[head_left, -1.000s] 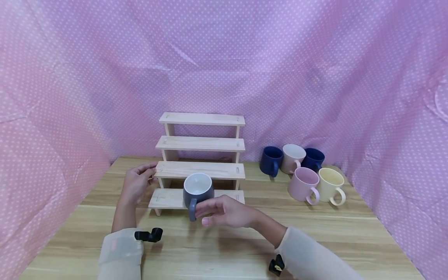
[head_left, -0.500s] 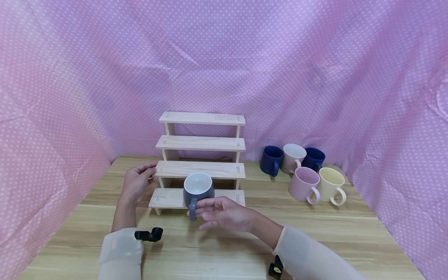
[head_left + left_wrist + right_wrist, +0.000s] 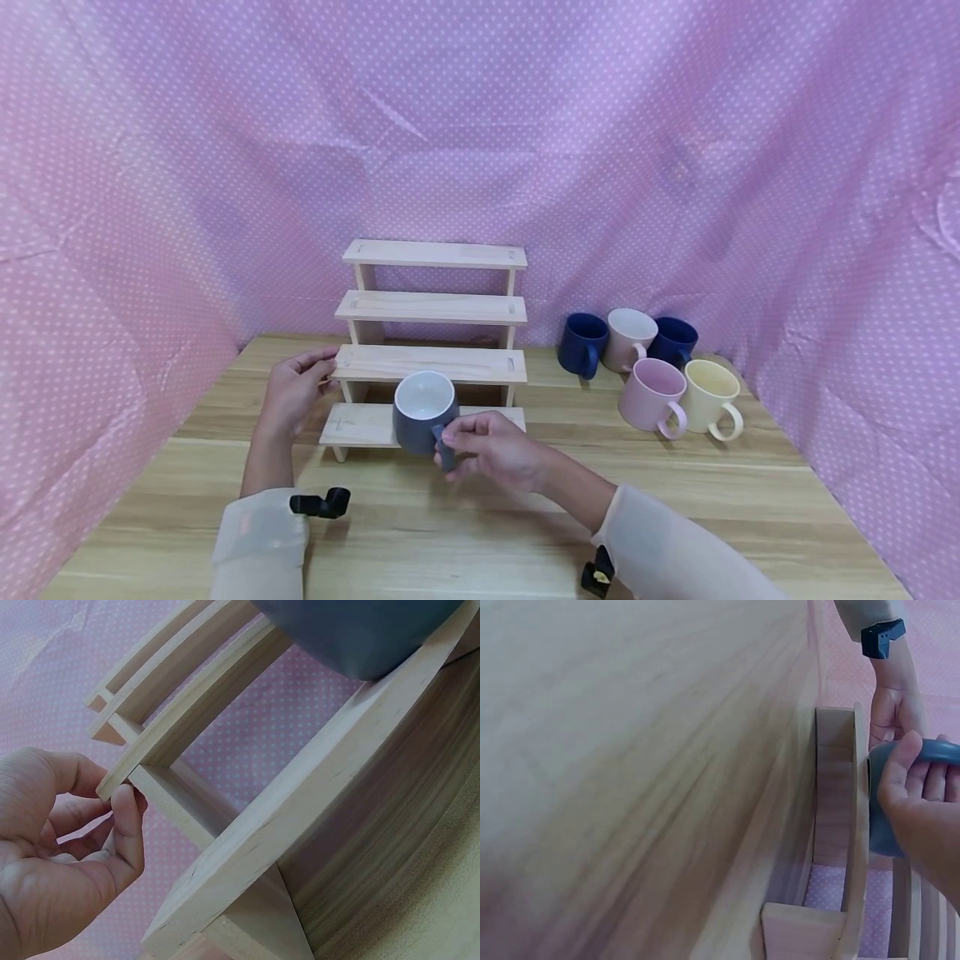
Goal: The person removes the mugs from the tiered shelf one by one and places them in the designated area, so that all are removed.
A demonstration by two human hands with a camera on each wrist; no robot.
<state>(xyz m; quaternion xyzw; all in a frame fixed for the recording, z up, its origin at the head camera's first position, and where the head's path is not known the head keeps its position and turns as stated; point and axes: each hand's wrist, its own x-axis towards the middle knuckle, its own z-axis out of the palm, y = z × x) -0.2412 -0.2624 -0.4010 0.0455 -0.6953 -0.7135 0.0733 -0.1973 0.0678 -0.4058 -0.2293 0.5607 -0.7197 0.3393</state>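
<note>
A grey mug [image 3: 425, 425] with a white inside stands upright on the lowest step of a wooden stepped shelf [image 3: 427, 358]. Its handle points front right, and my right hand [image 3: 498, 452] pinches that handle between thumb and fingers. My left hand [image 3: 292, 392] grips the left end of the second step from the bottom. In the left wrist view, the left thumb and fingers of that hand [image 3: 67, 847] close on the board's end, and the mug's base [image 3: 360, 637] rests on the board below. The right wrist view shows the right fingers at the mug's handle [image 3: 937, 750].
To the right on the wooden table [image 3: 450, 542] stand several mugs: two dark blue, one pale with a white inside, a pink mug [image 3: 651, 394] and a yellow mug [image 3: 708, 396]. A pink dotted cloth [image 3: 480, 125] hangs behind and at the sides.
The mug's handle has swung from facing front to the front right. My right hand, earlier with loose fingers at the handle, now pinches it. The left hand stays on the shelf.
</note>
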